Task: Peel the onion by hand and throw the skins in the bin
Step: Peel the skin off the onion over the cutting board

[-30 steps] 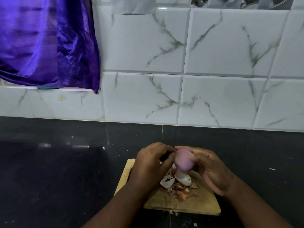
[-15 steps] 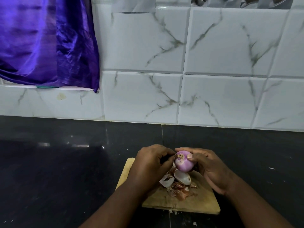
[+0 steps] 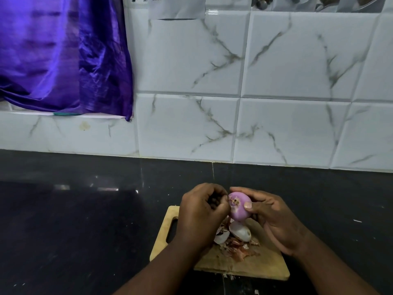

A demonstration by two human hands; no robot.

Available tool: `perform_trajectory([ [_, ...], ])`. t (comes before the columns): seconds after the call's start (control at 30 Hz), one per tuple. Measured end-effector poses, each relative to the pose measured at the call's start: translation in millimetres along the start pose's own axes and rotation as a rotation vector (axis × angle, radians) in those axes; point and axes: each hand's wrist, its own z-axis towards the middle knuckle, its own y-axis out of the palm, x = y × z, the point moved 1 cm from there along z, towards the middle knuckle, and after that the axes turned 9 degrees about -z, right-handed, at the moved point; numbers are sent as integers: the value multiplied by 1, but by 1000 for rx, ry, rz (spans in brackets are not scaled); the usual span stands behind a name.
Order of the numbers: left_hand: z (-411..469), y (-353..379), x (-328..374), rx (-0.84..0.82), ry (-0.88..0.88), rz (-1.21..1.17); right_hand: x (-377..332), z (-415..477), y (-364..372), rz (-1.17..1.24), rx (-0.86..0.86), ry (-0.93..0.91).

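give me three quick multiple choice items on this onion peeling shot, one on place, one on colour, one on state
1. Where do the loose skins lie?
A on the wooden cutting board
B on the black counter, far left
C in a bin

2. What colour is the hanging cloth?
A green
B purple
C white

3. The round pink-purple onion is
A lying on the board
B held up in the right hand
C sliced

A: loose skins pile on the wooden cutting board.
B: the hanging cloth is purple.
B: the right hand grips the onion above the board.

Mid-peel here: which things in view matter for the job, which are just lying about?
Job: round purple onion; left hand picking at its end; right hand holding it; papery skins; wooden chopping board.
Lying about: shiny purple cloth; paper sheet.
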Motion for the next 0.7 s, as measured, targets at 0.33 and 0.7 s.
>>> perform_trajectory([
  [0.33, 3, 3, -3, 59, -404, -643, -3, -1, 1, 58, -30, -45],
  [0.7, 2, 3, -5, -28, -252, -382, -6, -2, -2, 49, -26, -34],
])
